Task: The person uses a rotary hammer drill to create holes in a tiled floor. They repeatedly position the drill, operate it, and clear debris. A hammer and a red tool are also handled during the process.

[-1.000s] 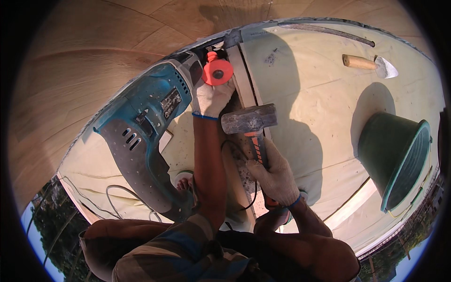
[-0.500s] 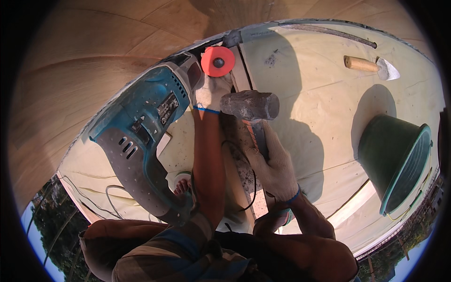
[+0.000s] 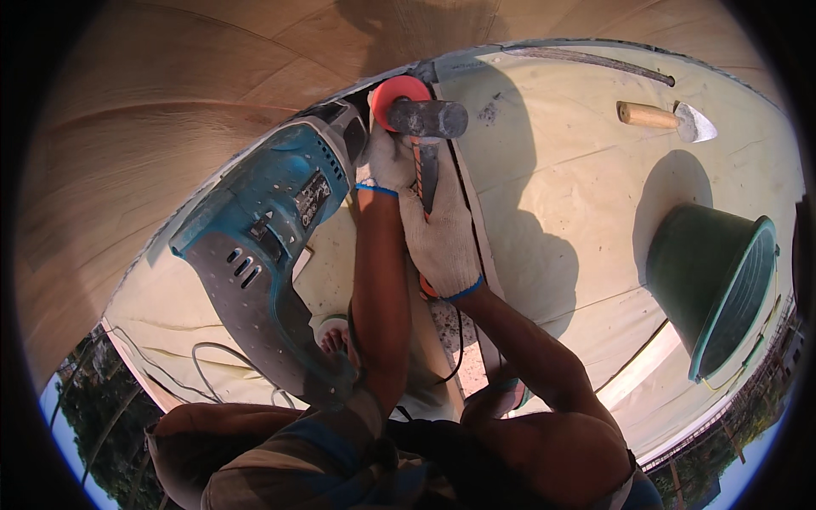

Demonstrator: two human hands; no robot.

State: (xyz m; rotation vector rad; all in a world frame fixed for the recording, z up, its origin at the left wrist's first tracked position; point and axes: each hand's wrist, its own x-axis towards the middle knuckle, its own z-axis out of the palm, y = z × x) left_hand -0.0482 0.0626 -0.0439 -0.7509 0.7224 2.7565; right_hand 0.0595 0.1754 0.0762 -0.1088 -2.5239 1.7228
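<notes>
My left hand (image 3: 389,163), in a white knitted glove with a blue cuff, is closed round a chisel just below its round red hand guard (image 3: 403,88). The chisel's shaft and tip are hidden under guard and glove. My gloved right hand (image 3: 444,242) grips a club hammer by its handle, part of which shows orange and grey. Its dark, dusty steel head (image 3: 432,119) overlaps the guard's lower right part and covers the chisel's striking end; whether the two touch I cannot tell. Both hands are over a narrow strip by the curved wall.
Left of my arm a large teal-and-grey power drill (image 3: 280,204) stands close. A green bucket (image 3: 693,263) lies tipped at right, with a trowel (image 3: 667,119) and a metal bar (image 3: 595,61) beyond it. A black cable (image 3: 461,340) loops beneath my arms.
My right hand has brought the hammer forward and left, from beside my left wrist to over the guard. The left hand keeps its hold on the chisel.
</notes>
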